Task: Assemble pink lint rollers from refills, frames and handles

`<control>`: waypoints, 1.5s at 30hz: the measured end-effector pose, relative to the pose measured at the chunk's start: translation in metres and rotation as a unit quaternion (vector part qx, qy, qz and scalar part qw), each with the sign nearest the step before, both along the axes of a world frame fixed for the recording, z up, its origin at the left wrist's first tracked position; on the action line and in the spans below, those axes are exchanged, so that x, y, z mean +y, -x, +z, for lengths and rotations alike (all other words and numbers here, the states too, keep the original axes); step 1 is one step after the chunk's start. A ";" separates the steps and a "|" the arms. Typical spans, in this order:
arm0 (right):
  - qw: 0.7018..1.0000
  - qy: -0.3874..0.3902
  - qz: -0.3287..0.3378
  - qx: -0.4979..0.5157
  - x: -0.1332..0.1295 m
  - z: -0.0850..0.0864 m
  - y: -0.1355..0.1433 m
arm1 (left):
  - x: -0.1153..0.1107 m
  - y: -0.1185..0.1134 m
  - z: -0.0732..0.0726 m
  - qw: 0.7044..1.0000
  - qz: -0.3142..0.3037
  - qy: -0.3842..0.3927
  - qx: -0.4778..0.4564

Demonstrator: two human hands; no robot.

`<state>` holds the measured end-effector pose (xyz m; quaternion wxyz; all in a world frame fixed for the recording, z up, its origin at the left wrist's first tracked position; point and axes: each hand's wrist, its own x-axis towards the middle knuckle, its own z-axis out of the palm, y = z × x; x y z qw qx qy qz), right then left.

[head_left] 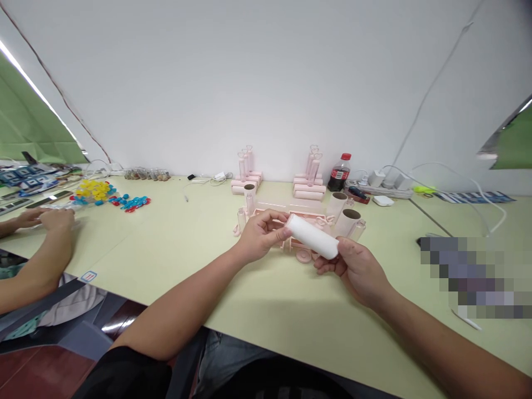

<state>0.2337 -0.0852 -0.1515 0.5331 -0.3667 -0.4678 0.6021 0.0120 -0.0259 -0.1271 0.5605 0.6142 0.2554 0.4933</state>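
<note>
A white lint-roller roll (313, 236) is held slantwise above the table, its left end higher than its right. My left hand (264, 234) grips the left end between thumb and fingers. At the lower right end, the thumb and fingers of my right hand (358, 267) close on the roll. Behind my hands lie pink plastic parts (276, 208), partly hidden by them. A pink round piece (304, 255) rests just below the roll. Two rolls with brown cardboard cores, a nearer roll (347, 223) and a farther roll (336, 206), stand upright to the right.
Pink lint rollers stand in a left group (246, 173) and a right group (310, 180) by the wall. A cola bottle (339, 173) and power strip (390, 190) are at the back right. Yellow pieces (95, 190) lie left, near another person's hands (54, 219).
</note>
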 end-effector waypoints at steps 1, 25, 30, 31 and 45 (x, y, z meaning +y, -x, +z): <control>1.000 -0.011 0.005 -0.001 -0.001 0.000 0.000 | 0.000 0.000 0.000 1.000 0.013 0.015 0.006; 0.992 -0.069 0.102 -0.009 -0.010 0.004 0.003 | -0.004 0.007 0.008 0.886 0.043 -0.229 0.402; 0.994 -0.067 0.085 -0.016 -0.009 0.003 0.003 | 0.002 0.015 0.008 0.784 0.096 -0.212 0.576; 0.994 -0.067 0.083 -0.017 -0.009 0.003 0.004 | 0.002 0.015 0.008 0.769 0.095 -0.207 0.597; 0.995 -0.049 0.075 0.041 -0.006 0.000 0.006 | -0.005 0.014 0.006 0.742 0.027 -0.223 0.632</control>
